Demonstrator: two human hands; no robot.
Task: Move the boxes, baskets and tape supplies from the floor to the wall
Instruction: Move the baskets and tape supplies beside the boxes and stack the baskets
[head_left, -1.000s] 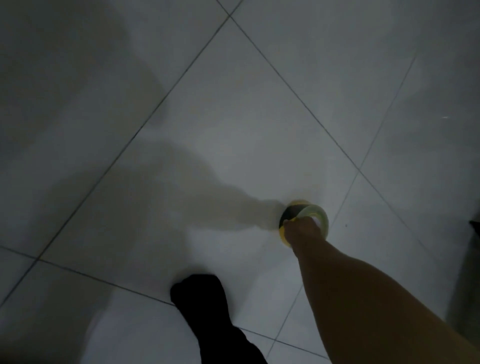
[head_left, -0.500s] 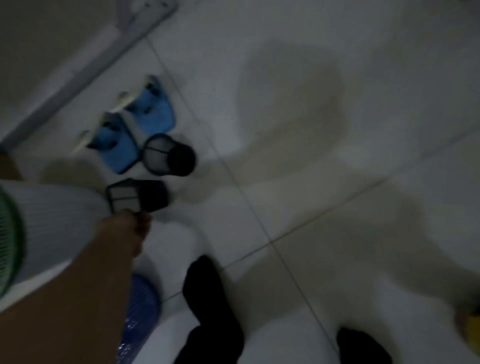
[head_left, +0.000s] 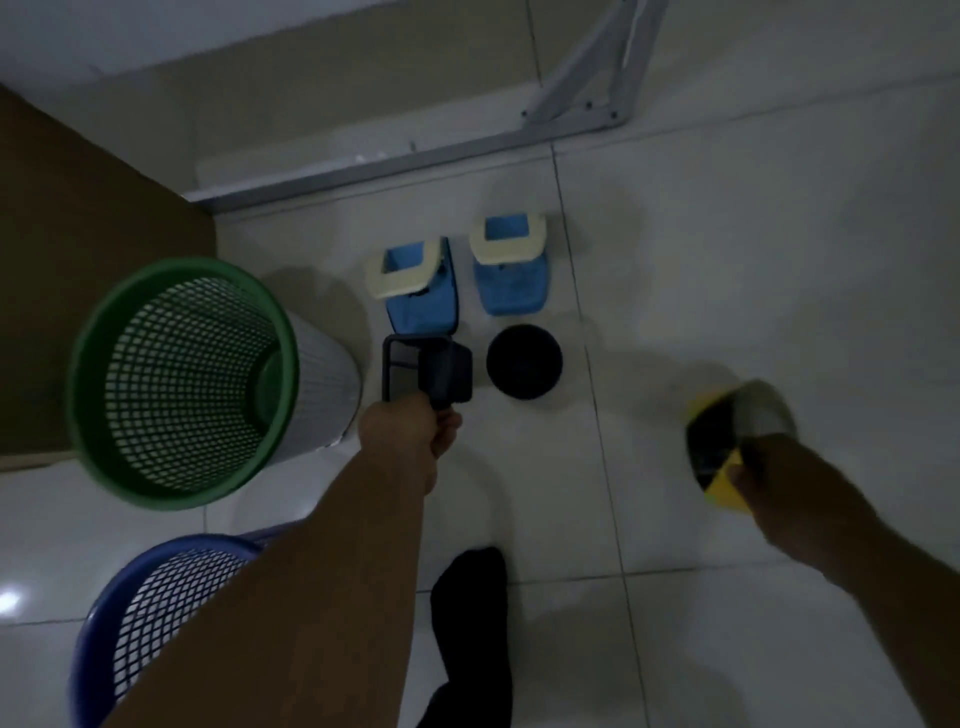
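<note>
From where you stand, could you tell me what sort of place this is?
Likely an indoor storeroom or utility corner: a pale tiled floor, a white metal frame and a green mesh basket.

Plastic lattice on glossy tile
The green basket (head_left: 176, 266) is latticed plastic; the floor (head_left: 727, 260) beneath it is smooth, glossy tile; the box (head_left: 78, 234) behind it looks like matt cardboard.

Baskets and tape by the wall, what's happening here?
A person is tidying floor items toward the wall. The left hand grips a small black square holder, beside a round black cup and two blue bins. The right hand holds tape rolls. A green basket and a blue basket stand at the left.
</note>
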